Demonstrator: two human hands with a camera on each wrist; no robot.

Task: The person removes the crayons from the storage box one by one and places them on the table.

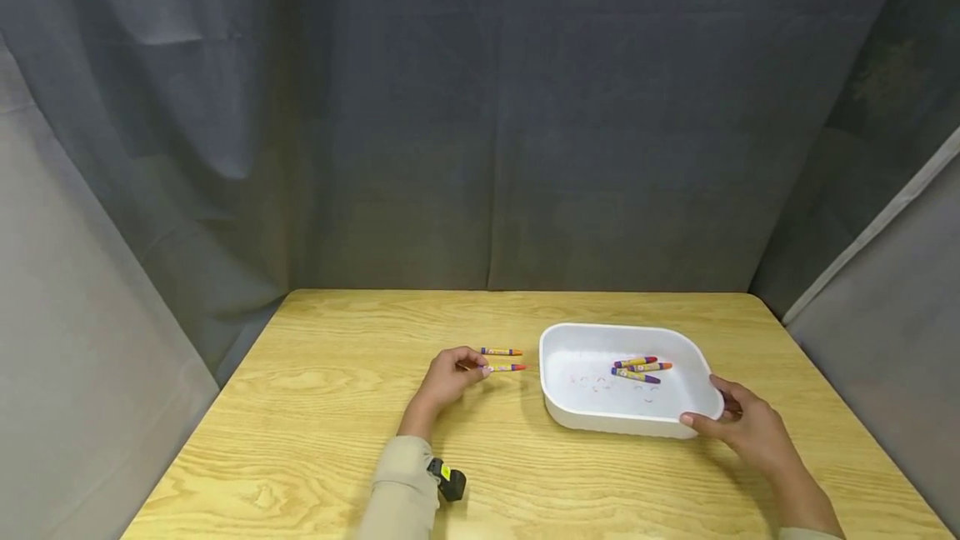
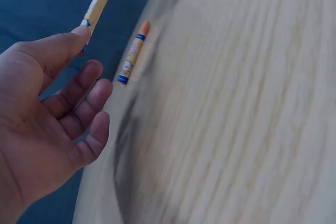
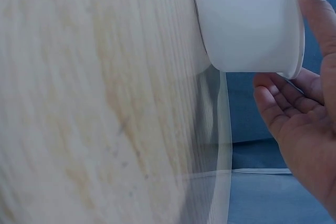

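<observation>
right now the left hand [image 1: 448,377] lies on the wooden worktop [image 1: 330,407] near its middle, fingers [image 2: 86,95] loosely curled and grasping nothing, with the thumb tip touching the tail of the red-tipped crayon [image 1: 507,367]; whether a fingertip also touches it i cannot tell. an orange-tipped crayon [image 1: 501,351] lies just beyond it, parallel and apart, towards the far edge. the right hand [image 1: 738,427] steadies the white tray [image 1: 570,419] at its near right corner, thumb along the rim and fingers [image 3: 275,103] curled under the lip. three more crayons [image 1: 639,368] lie in the tray's right half. to take the red-tipped crayon cleanly, i judge the thumb and forefinger should pinch it at mid-length rather than the tail, so it does not roll into its neighbour or pivot out of the pinch, while the right hand holds the tray steady.
</observation>
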